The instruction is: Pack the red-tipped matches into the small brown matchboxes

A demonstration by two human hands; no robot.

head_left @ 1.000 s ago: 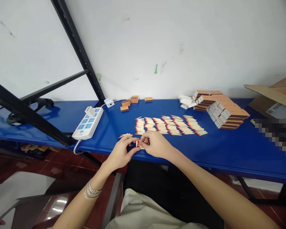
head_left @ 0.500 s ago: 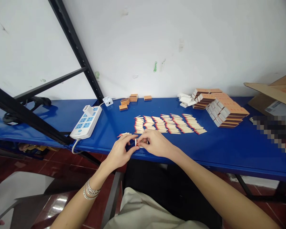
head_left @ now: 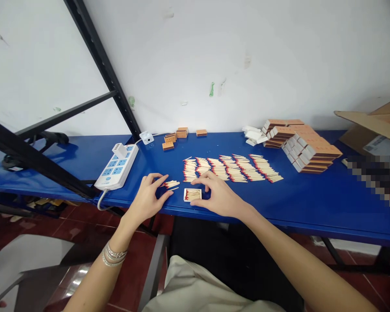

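Observation:
A small white matchbox tray (head_left: 185, 195) with several red-tipped matches in it lies near the table's front edge. My right hand (head_left: 216, 195) arches over the tray's right side, its thumb at the near edge and its index finger just beyond the far edge, fingers apart. To the left, my left hand (head_left: 147, 195) is open, thumb and fingers spread beside a small loose pile of matches (head_left: 170, 185). Whether its fingertips touch those matches I cannot tell. Behind the hands, several slanted rows of matches (head_left: 237, 168) lie on the blue table (head_left: 263, 208).
Orange-brown matchboxes (head_left: 312, 143) are stacked at the right, with white trays (head_left: 254, 135) beside them. Several more boxes (head_left: 182, 133) stand at the back. A power strip (head_left: 118, 167) and a black shelf post (head_left: 104, 65) are left; a cardboard box (head_left: 370, 134) is far right.
My left hand has left the tray, moved left and opened by the small pile. My right fingers have spread from a pinch over the tray, uncovering the matches inside.

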